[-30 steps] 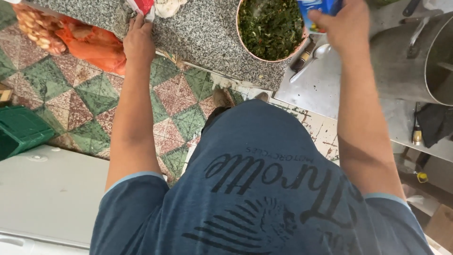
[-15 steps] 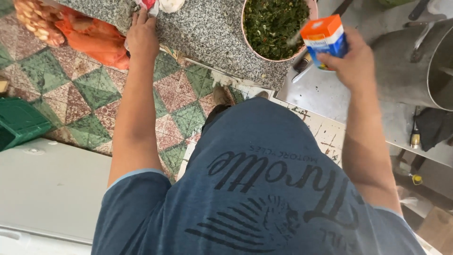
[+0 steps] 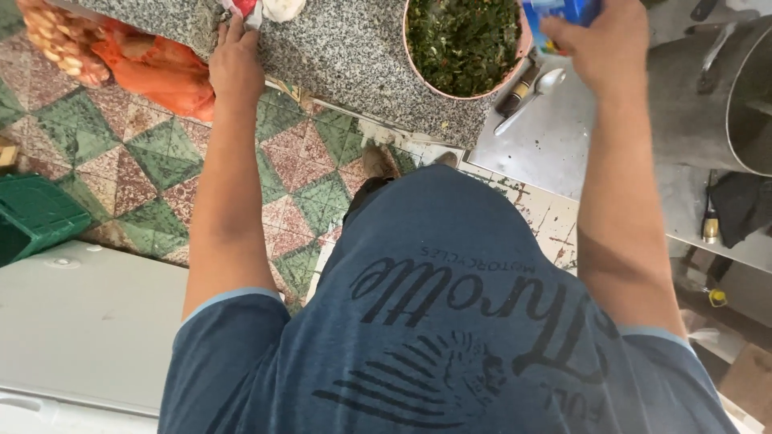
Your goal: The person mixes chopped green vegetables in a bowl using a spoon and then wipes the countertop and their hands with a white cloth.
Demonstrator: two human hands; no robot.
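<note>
My right hand (image 3: 603, 44) grips a small blue carton (image 3: 560, 14) at the top edge, just right of a pink bowl (image 3: 420, 71) filled with chopped green herbs. The carton's top is cut off by the frame. My left hand (image 3: 236, 60) rests flat on the edge of the speckled granite counter (image 3: 346, 48), its fingertips touching a red and white cloth (image 3: 261, 8). My blue shirt fills the lower middle of the view.
A metal spoon (image 3: 531, 98) and a dark-handled utensil (image 3: 515, 90) lie on a steel surface (image 3: 547, 149) right of the bowl. A large metal pot (image 3: 728, 96) stands at the right. An orange mesh sack (image 3: 121, 56) hangs at the left, above a green crate (image 3: 32, 217).
My right hand lowered the carton away from the bowl, then raised it back to the top edge beside the bowl. My left hand stayed on the counter edge.
</note>
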